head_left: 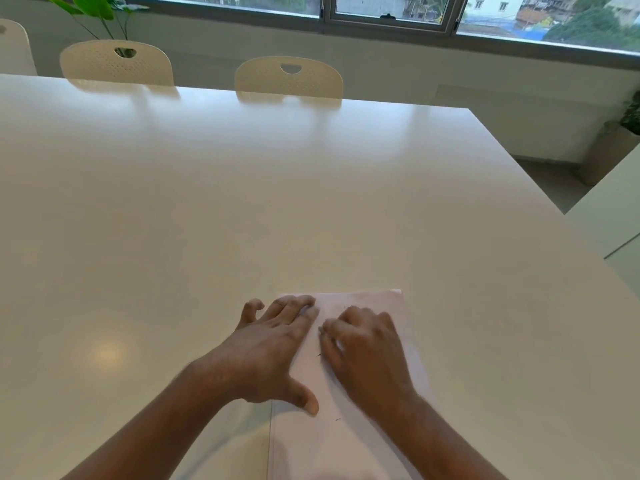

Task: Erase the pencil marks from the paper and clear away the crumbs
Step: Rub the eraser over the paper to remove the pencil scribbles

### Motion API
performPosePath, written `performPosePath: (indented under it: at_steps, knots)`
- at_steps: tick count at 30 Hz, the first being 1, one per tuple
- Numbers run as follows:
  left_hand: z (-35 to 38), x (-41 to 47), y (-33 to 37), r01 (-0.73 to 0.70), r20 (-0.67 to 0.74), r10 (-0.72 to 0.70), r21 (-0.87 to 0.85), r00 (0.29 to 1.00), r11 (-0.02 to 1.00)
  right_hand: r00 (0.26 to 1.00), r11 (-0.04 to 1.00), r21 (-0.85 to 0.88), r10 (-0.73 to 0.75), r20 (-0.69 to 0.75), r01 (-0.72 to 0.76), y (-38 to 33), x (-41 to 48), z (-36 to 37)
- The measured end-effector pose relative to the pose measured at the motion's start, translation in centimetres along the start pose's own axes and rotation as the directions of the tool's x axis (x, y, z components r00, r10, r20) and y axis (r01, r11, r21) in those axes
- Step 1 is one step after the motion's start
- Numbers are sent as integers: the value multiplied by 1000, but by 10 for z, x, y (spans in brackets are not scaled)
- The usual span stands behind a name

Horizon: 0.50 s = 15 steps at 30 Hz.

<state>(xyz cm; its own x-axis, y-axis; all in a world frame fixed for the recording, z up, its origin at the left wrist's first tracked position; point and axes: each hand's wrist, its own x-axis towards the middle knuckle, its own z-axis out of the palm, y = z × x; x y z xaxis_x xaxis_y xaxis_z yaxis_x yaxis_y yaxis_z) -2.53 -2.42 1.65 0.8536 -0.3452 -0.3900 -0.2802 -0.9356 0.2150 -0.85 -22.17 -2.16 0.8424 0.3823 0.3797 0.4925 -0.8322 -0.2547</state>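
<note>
A white sheet of paper (322,441) lies on the table in front of me, its far edge just past my fingers. My left hand (270,348) rests flat on the paper's left edge, fingers spread and thumb pressed down. My right hand (363,351) lies on the paper's upper middle with the fingers curled in; its motion blur hides whether an eraser sits under the fingertips. Two tiny dark crumbs (337,419) lie on the sheet near my hands. Pencil marks are too faint to make out.
The large white table (242,202) stretches far ahead and to both sides. Cream chairs (289,77) stand along its far edge under a window. Another white surface (609,220) stands off to the right across a gap.
</note>
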Motion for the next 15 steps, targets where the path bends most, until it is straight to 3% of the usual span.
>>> performPosePath:
  at_steps: [2, 7, 13, 15]
  knots:
    - [1, 0, -2, -5, 3, 5, -7, 1000, 1000, 1000, 999, -27, -24, 2, 25, 2, 0, 2]
    - [4, 0, -4, -22, 1, 22, -23, 1000, 999, 981, 978, -82, 184, -70, -189, 34, 19, -4]
    - [6, 3, -6, -29, 18, 30, -12, 999, 999, 1000, 1000, -28, -2, 7, 2, -6, -6, 3]
    - [6, 3, -7, -34, 19, 34, -7, 999, 999, 997, 995, -86, 53, -49, -57, 12, -1, 1]
